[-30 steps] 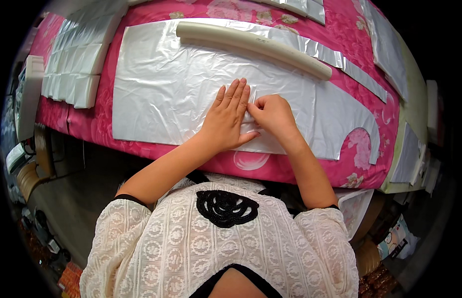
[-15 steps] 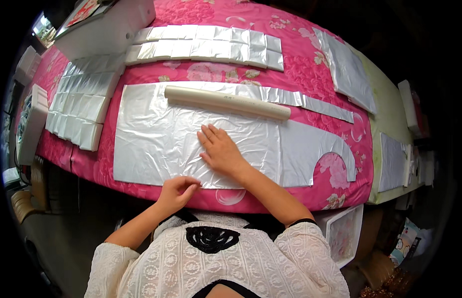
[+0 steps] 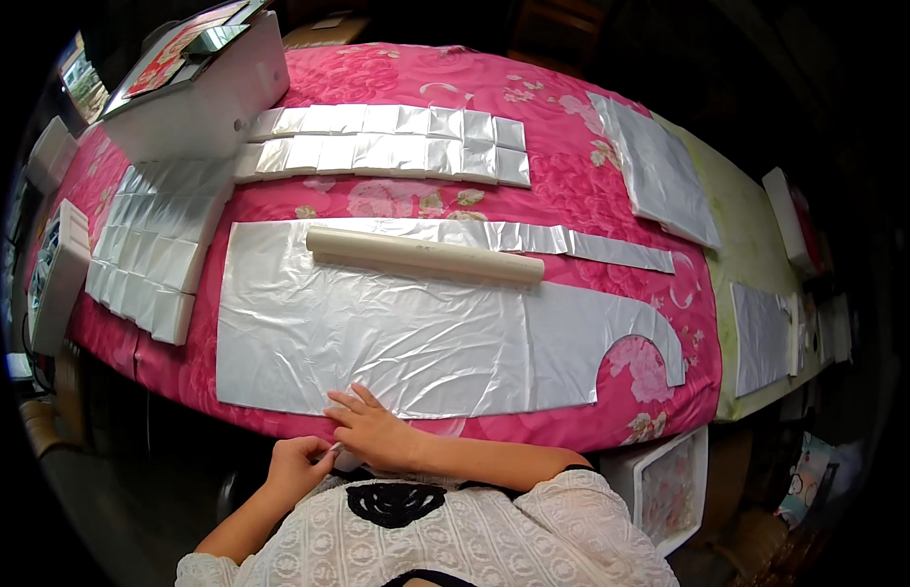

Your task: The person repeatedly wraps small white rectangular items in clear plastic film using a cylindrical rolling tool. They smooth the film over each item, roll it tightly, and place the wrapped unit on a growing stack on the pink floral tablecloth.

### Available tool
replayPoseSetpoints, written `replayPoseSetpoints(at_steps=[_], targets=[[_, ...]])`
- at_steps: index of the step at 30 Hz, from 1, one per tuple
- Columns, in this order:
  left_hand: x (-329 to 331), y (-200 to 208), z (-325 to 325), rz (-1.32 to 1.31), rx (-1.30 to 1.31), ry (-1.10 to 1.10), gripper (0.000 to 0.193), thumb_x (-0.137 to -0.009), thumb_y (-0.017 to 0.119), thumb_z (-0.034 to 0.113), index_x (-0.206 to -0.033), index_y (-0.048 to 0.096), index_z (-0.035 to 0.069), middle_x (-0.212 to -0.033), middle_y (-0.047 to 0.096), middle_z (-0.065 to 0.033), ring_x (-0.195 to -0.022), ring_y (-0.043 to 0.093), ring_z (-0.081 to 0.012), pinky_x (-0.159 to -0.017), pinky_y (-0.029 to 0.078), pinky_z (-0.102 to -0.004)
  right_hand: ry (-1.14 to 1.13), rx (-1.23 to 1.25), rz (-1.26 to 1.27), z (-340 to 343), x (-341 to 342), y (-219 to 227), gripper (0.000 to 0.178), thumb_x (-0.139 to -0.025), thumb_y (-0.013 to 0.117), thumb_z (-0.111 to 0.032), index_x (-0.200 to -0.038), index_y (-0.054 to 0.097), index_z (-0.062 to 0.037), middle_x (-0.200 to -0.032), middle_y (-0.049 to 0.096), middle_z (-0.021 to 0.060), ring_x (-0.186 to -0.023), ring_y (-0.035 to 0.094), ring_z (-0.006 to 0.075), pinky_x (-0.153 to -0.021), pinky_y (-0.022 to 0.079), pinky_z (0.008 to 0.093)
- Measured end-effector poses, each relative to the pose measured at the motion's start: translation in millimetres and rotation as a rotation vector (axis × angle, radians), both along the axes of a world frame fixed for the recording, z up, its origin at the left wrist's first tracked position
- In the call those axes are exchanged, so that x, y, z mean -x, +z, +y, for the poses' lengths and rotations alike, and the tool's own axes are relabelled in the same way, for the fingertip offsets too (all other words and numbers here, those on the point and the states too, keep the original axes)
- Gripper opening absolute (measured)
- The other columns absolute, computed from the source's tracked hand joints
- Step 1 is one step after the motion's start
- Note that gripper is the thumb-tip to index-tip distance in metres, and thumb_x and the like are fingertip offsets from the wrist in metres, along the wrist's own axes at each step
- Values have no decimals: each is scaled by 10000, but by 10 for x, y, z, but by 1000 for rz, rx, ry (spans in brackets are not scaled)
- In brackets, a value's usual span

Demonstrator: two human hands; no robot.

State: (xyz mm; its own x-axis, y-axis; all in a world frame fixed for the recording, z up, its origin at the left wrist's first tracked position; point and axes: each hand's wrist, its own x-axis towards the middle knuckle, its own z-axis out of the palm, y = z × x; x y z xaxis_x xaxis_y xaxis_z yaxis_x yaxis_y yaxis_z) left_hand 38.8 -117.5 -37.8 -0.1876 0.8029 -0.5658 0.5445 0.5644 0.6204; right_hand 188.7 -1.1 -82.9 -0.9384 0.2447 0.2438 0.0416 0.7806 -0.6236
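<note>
A flat, wrinkled silvery-white plastic vest bag (image 3: 377,323) lies before me, its curved cut-out at the right end. A long pale beige tube (image 3: 425,256) rests across its far part. My right hand (image 3: 369,430) is at the bag's near edge, fingers stretched apart with the tips over the plastic. Just left of it, nearer my body, my left hand (image 3: 298,468) is closed with thumb and fingertips pinched together. A small whitish bit shows at that pinch, beside the right hand; what it is cannot be made out.
Folded white plastic packs lie in two rows (image 3: 386,152) at the back and in a block (image 3: 147,254) at the left. A white foam box (image 3: 200,108) stands back left. More flat bags (image 3: 660,176) lie at the right on the pink flowered cloth (image 3: 562,127).
My right hand has drawn back from the middle of the bag to its near edge. My left hand has moved left and toward my body, and the two now come together. The view has tilted up.
</note>
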Motion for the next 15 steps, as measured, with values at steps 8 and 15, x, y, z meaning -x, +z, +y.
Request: replayPoseSetpoints(at_steps=[8,15], targets=[[-15,198,518,190,-651,-101,347,-691,702,83,-1023,606,52,-989,639,-140,-892,619,-300,-760,495,-360,-884,640,342,2377,-825,416,146,-806,655,-125,-888,653,-5,-773,638,38,-721,557,104,-681,441,243],[-98,118,683,81,-620,-163,357,-700,688,76,-1047,603,56,-1011,635,-142,-922,614,-302,-792,491,-358,-1383,434,227,4123,-991,-98,265,-782,667,-211,-958,654,-14,-838,660,65,-735,600,150,-678,470,290]])
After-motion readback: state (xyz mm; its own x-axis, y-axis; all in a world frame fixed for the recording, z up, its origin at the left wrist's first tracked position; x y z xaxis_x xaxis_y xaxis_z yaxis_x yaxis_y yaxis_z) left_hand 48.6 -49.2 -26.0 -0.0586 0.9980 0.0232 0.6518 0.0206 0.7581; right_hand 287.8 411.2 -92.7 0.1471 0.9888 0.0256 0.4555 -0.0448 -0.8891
